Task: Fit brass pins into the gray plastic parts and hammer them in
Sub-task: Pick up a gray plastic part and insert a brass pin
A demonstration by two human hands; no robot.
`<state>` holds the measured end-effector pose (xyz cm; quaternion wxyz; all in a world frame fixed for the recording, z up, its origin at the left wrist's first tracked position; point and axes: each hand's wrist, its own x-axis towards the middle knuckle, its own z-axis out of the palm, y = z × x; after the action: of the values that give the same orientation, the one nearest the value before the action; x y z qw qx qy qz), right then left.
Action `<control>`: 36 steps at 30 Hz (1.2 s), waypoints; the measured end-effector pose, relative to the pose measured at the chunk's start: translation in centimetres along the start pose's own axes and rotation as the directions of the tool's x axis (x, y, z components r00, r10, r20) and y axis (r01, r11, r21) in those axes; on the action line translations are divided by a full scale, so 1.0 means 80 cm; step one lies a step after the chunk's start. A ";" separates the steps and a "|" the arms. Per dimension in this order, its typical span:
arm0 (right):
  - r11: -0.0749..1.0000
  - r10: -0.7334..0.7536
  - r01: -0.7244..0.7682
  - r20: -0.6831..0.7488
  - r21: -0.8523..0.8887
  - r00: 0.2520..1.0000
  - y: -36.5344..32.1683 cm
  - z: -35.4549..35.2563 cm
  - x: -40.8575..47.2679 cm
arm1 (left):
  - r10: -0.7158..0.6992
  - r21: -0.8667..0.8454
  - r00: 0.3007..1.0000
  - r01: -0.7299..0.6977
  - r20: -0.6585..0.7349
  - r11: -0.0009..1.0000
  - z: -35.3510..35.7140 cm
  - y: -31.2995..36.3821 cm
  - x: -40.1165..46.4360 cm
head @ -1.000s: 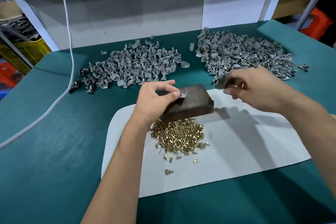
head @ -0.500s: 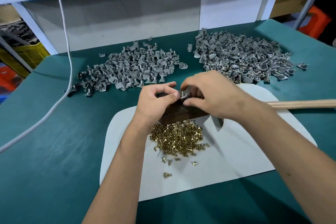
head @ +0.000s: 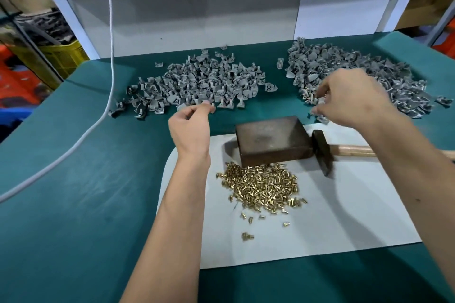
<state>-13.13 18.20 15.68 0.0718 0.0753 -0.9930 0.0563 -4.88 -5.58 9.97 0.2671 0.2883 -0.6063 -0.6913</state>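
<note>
My left hand (head: pixel 190 128) is at the front edge of the left pile of gray plastic parts (head: pixel 197 81) and pinches one gray part (head: pixel 183 107) at its fingertips. My right hand (head: pixel 352 98) hovers over the front of the right pile of gray parts (head: pixel 394 74), several with brass showing. Its curled fingers hold a gray part (head: pixel 320 101), blurred. The dark metal block (head: pixel 270 139) stands bare between the hands. The hammer (head: pixel 321 151) lies on the mat against the block's right side, handle pointing right. Loose brass pins (head: pixel 261 187) are heaped in front of the block.
A white mat (head: pixel 344 219) covers the green table (head: pixel 86 204) under the block, pins and hammer. A white cable (head: pixel 73 145) hangs down and runs across the table's left side. A grey back panel (head: pixel 197 19) closes the far edge; crates stand off to the left.
The right hand took the part off the block and moved right to the right pile; the hammer now lies on the mat. The left hand left the block for the left pile.
</note>
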 end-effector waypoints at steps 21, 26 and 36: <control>0.843 -0.498 0.432 0.160 0.320 0.852 -0.139 0.058 0.077 | -0.159 -0.132 0.987 0.163 0.037 0.978 -0.009 -0.011 0.016; 0.695 -0.607 0.509 0.035 0.508 0.794 -0.148 0.028 0.048 | -0.208 -0.160 0.966 0.232 0.151 0.959 -0.008 -0.011 0.017; 0.614 -0.763 0.737 -0.028 0.284 0.646 -0.173 0.002 -0.023 | -0.190 -0.389 0.974 0.223 0.122 0.894 -0.021 -0.002 0.018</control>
<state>-9.15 4.87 16.64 0.0302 0.4951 -0.8549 0.1517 -4.62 -7.74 9.57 0.2209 0.2621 -0.4285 -0.8360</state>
